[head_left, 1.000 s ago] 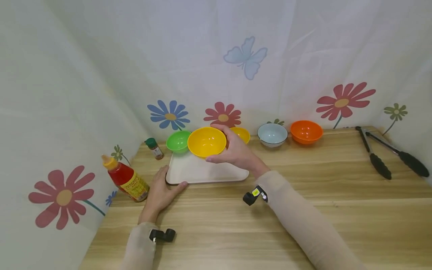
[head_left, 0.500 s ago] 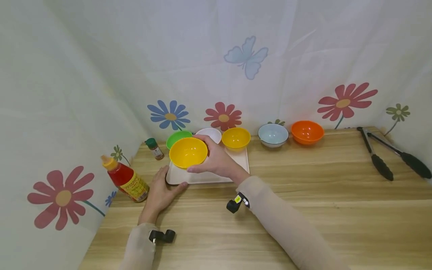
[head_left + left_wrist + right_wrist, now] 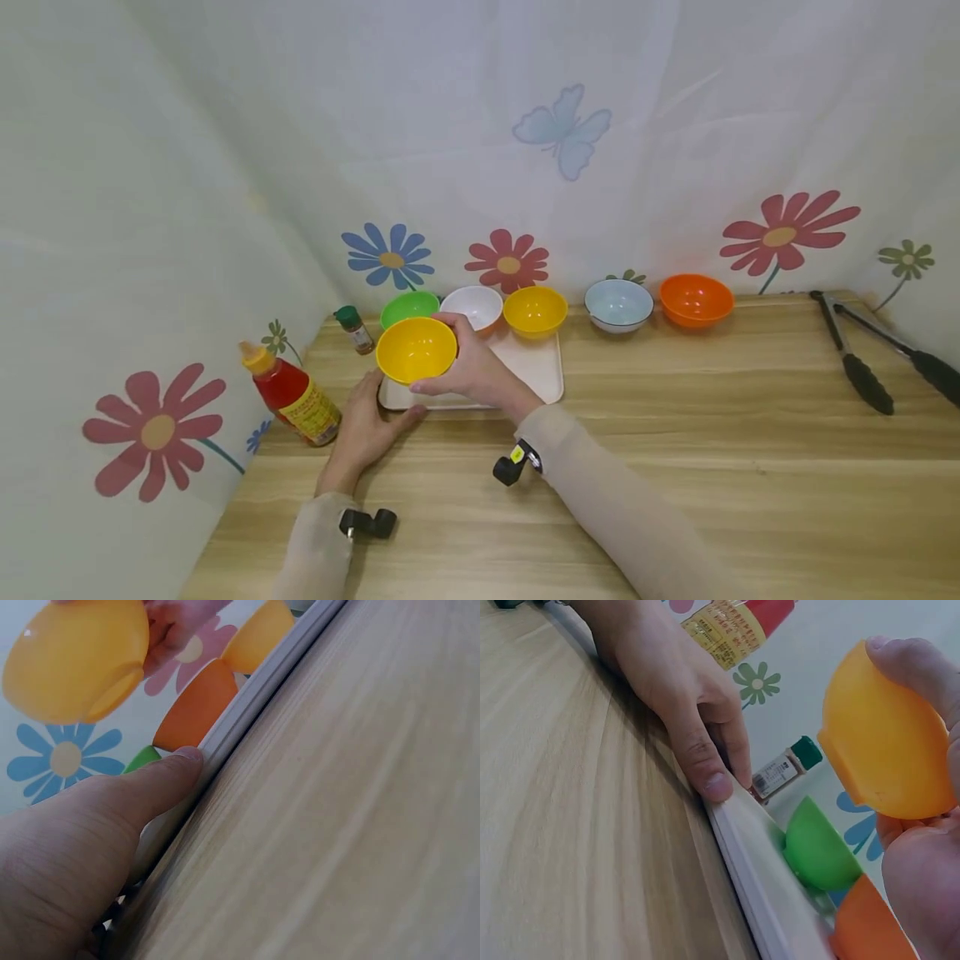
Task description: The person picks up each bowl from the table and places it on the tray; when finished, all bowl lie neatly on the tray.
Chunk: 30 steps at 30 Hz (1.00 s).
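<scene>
Nearest the viewer, the left sleeve and the right sleeve, both pale, reach forward over a wood-grained surface. Each wrist wears a small black camera. The left hand rests at the near left corner of a white tray; its grip is spread, the thumb lying on the front rim and the fingers along the side. Just left of that hand stands a red sauce bottle with a yellow cap. The right hand has its grip pinching the side of a yellow bowl, holding it mouth up above the tray's left part. Farther back, a small green-lidded jar stands left of the tray. Along the tray's far side sit a green bowl, a bowl white inside and orange outside, and a second yellow bowl. Right of them are a pale blue bowl, an orange bowl and, well apart, black-tipped tongs. Behind everything hangs a white curtain printed with flowers and a butterfly.
</scene>
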Each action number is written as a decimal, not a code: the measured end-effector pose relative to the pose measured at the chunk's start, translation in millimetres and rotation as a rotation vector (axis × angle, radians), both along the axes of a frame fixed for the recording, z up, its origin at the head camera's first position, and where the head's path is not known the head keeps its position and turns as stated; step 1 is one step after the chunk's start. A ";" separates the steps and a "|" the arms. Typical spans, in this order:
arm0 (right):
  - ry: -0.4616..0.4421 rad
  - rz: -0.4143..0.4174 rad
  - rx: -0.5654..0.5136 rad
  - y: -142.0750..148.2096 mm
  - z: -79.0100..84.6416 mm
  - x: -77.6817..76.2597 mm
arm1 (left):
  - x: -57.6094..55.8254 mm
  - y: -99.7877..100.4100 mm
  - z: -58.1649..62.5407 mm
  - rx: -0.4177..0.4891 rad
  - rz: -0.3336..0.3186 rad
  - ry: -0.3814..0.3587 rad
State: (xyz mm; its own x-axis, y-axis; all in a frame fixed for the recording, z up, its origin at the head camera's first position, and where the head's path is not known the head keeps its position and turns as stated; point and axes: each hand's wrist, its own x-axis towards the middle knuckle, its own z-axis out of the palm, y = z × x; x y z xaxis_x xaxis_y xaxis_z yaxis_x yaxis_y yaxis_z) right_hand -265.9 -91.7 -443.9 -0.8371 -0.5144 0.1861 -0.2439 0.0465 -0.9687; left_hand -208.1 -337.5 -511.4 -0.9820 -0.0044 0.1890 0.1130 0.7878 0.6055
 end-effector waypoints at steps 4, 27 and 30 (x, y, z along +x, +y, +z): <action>-0.006 -0.027 -0.006 -5.7 -8.0 -1.2 | -0.2 2.2 -2.0 0.011 0.003 -0.010; 0.045 -0.068 0.131 -30.8 -43.0 -3.3 | 2.2 0.2 1.8 0.001 0.049 -0.030; 0.031 -0.051 0.135 -29.9 -42.2 -4.1 | 1.8 0.4 3.0 -0.001 0.057 -0.033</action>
State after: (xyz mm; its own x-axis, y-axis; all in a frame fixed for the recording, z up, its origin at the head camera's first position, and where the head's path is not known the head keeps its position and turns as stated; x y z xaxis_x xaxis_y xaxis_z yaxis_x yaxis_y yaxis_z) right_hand -269.9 -121.6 -486.1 -0.8576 -0.4938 0.1439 -0.2673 0.1888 -0.9449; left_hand -206.2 -337.1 -508.4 -0.9859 -0.0605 0.1561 0.0474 0.7933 0.6070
